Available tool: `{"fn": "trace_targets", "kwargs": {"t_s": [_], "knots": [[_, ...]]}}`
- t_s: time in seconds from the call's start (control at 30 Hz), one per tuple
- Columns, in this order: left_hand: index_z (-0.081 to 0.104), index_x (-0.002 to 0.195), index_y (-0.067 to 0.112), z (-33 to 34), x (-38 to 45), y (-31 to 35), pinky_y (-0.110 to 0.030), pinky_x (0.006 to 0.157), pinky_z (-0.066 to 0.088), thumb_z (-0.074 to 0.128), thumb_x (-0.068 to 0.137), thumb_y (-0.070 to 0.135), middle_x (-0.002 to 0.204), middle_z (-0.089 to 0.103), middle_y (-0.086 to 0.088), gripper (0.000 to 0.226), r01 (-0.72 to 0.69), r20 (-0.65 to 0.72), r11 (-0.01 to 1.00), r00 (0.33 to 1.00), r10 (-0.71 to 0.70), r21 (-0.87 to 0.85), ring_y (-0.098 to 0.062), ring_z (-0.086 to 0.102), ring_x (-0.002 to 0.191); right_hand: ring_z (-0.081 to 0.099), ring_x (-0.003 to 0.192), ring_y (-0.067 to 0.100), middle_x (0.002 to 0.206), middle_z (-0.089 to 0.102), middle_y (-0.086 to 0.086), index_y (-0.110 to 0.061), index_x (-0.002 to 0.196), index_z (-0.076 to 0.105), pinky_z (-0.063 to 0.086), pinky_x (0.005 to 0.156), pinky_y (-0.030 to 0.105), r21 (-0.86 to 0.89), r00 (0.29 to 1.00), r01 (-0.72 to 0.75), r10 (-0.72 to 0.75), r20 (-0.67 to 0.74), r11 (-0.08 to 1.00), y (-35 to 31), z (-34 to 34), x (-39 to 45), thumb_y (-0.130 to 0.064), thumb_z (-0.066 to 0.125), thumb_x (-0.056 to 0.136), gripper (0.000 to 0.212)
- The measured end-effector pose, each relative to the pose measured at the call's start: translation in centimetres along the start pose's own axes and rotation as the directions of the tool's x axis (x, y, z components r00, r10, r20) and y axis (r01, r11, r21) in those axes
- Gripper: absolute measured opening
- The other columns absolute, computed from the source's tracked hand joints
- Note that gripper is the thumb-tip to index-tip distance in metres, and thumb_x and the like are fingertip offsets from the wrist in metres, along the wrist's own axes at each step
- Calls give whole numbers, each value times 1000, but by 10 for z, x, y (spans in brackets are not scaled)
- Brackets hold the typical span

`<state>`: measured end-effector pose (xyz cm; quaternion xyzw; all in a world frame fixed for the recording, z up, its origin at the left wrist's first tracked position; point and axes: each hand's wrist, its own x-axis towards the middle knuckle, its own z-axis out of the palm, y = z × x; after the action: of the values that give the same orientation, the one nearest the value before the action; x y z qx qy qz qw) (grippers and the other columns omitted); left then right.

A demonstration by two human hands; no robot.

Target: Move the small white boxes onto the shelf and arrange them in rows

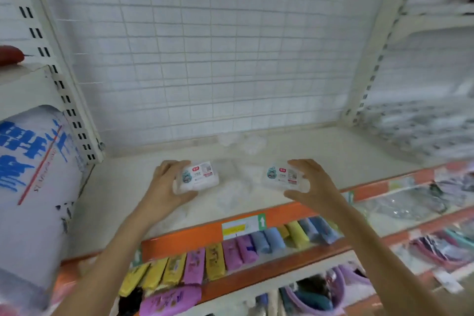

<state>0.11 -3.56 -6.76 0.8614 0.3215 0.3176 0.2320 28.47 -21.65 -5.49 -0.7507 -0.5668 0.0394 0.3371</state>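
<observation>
Both hands reach over the shelf (320,151). The left hand (166,182) grips one small white box (198,176) at its 3 o'clock; the right hand (311,182) grips another box (283,177) at its 9 o'clock.

A retail shop aisle: cream metal shelving with slotted upright posts (61,90) and a white wire-grid back panel (205,46), orange shelf-edge strips (195,235) carrying price labels (239,227), and rows of rolled pastel cloths in clear wrappers (225,256) displayed below.
</observation>
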Motion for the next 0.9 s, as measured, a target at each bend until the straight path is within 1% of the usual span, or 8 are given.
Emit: {"fn": "trace_targets", "kwargs": {"t_s": [0.07, 0.17, 0.27, 0.43, 0.57, 0.7, 0.77, 0.9], "knots": [[50, 128, 14, 22, 8, 25, -25, 96, 31, 82, 65, 25, 115, 41, 1, 71, -64, 75, 997, 995, 67, -46, -16, 38, 110, 46, 109, 19, 115, 41, -7, -14, 128, 49, 43, 95, 34, -8, 996, -70, 70, -59, 997, 18, -22, -30, -13, 80, 68, 68], [47, 129, 16, 61, 17, 68, -15, 94, 27, 67, 61, 49, 117, 40, 4, 78, -148, 186, 983, 968, 166, -108, -10, 36, 112, 46, 106, 15, 114, 41, -7, -13, 128, 49, 43, 93, 30, -24, 975, -181, 177, -136, 983, 46, -56, -72, -10, 79, 69, 66], [49, 126, 15, 107, 24, 109, -16, 95, 28, 56, 57, 62, 118, 41, 5, 84, -204, 260, 965, 935, 243, -167, -9, 38, 112, 45, 108, 16, 116, 42, -6, -14, 128, 48, 42, 93, 30, -35, 945, -276, 265, -192, 960, 77, -89, -114, -11, 78, 70, 66], [53, 122, 7, 187, 30, 182, -18, 93, 29, 55, 54, 60, 117, 45, -5, 86, -270, 296, 938, 897, 327, -219, -18, 42, 110, 44, 102, 10, 117, 45, -2, -11, 127, 50, 37, 81, 11, -60, 891, -381, 349, -290, 923, 126, -144, -188, -11, 80, 67, 67], [51, 125, 9, 248, 27, 244, -29, 96, 33, 51, 52, 59, 115, 40, 0, 88, -297, 355, 922, 858, 371, -247, -23, 41, 113, 48, 114, 18, 126, 49, -2, -18, 128, 49, 48, 90, 37, -8, 846, -456, 430, -316, 890, 175, -189, -250, -28, 78, 61, 74], [52, 123, 6, 302, 19, 298, -37, 98, 37, 53, 50, 60, 114, 40, 0, 90, -304, 360, 910, 846, 393, -280, -26, 44, 116, 46, 113, 17, 116, 45, -5, -14, 125, 51, 38, 88, 21, -16, 800, -516, 476, -365, 856, 217, -232, -301, -29, 77, 59, 72], [48, 127, 10, 324, 15, 323, -34, 100, 34, 56, 49, 60, 117, 37, 4, 92, -278, 382, 915, 843, 378, -292, -21, 40, 120, 48, 109, 16, 114, 47, -4, -13, 125, 51, 38, 88, 22, -20, 778, -544, 496, -386, 839, 237, -251, -322, -39, 71, 55, 77], [48, 127, 10, 368, 9, 363, -25, 97, 24, 70, 58, 49, 127, 41, -3, 82, -295, 415, 909, 817, 400, -296, -20, 33, 125, 48, 110, 24, 111, 48, -1, -8, 122, 53, 41, 88, 29, 5, 732, -594, 543, -412, 804, 271, -281, -357, -33, 73, 53, 76]]}}
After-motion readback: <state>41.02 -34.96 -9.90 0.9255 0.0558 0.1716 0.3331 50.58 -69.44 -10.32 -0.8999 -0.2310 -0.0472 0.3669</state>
